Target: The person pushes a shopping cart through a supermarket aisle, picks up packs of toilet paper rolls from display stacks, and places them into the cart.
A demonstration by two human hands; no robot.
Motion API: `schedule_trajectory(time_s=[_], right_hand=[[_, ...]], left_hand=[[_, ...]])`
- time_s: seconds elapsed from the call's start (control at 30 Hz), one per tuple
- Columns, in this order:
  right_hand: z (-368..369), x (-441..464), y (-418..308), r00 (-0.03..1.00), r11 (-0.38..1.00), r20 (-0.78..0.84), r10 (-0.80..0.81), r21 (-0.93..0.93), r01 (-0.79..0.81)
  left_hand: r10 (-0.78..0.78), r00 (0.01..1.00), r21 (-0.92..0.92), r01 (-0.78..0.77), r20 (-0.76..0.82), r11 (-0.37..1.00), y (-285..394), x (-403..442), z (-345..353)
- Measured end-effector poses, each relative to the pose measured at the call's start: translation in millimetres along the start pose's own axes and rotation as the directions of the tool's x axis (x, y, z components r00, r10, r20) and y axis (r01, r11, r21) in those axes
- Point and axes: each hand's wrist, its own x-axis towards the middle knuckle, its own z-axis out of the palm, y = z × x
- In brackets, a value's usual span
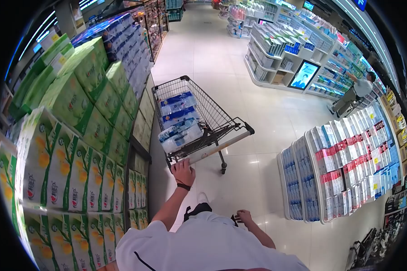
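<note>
One cart (212, 100) stands mid-frame, just above the left hand (183, 173), which grasps its handle (219, 147) at the left end — at least three packs (180, 118) inside. The right hand (244, 217) hangs released, lower centre; one person (362, 88) stands upper right.

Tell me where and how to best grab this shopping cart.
Take the shopping cart by its handle, probably from the near side, gripping from above: the straight bar spans that end, mostly bare, with the left hand at its left end.
</note>
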Motion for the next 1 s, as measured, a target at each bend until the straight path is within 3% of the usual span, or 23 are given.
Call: schedule_trajectory(time_s=[0.17,0.23,0.37,0.47,0.6,0.7,0.83,0.87,0.9,0.93,0.97,1.0], right_hand=[[26,56,-180,0.975,0.966,0.045,-0.219,-0.129,0.223],[45,58,-253,0.951,0.954,0.077,-0.299,0.045,0.296],[89,39,-382,0.874,0.862,0.286,-0.393,0.446,0.241],[113,60,-441,0.858,0.793,0.221,-0.464,0.536,0.290],[118,105,-492,0.846,0.821,0.248,-0.473,0.473,0.320],[111,128,-526,0.877,0.855,0.185,-0.444,0.382,0.352],[101,164,-569,0.824,0.799,0.100,-0.557,0.334,0.500],[98,173,-582,0.815,0.784,0.067,-0.576,0.328,0.527],[94,184,-596,0.815,0.787,0.058,-0.577,0.309,0.535],[87,197,-608,0.816,0.790,0.046,-0.577,0.286,0.542],[81,209,-622,0.817,0.795,0.037,-0.576,0.257,0.549],[75,217,-638,0.814,0.791,0.010,-0.581,0.242,0.562]], left_hand=[[-0.030,0.985,-0.044,0.038,0.171,0.998,27,42,29],[0.013,0.979,-0.056,-0.001,0.204,0.998,33,62,41],[0.051,0.965,-0.113,-0.022,0.257,0.993,55,107,70],[0.081,0.952,-0.198,-0.022,0.296,0.980,64,145,94],[0.183,0.920,-0.436,-0.015,0.346,0.900,45,194,124],[0.321,0.902,-0.596,-0.093,0.290,0.798,2,217,151],[0.235,0.932,-0.453,-0.090,0.275,0.887,-11,230,157],[0.149,0.941,-0.475,0.015,0.305,0.880,-8,234,158],[0.007,0.890,-0.480,0.240,0.457,0.844,-9,233,164],[-0.072,0.874,-0.484,0.333,0.481,0.809,-28,214,195],[-0.202,0.668,-0.315,0.568,0.716,0.761,-45,205,215],[-0.305,0.384,-0.091,0.737,0.872,0.670,-66,190,236]])
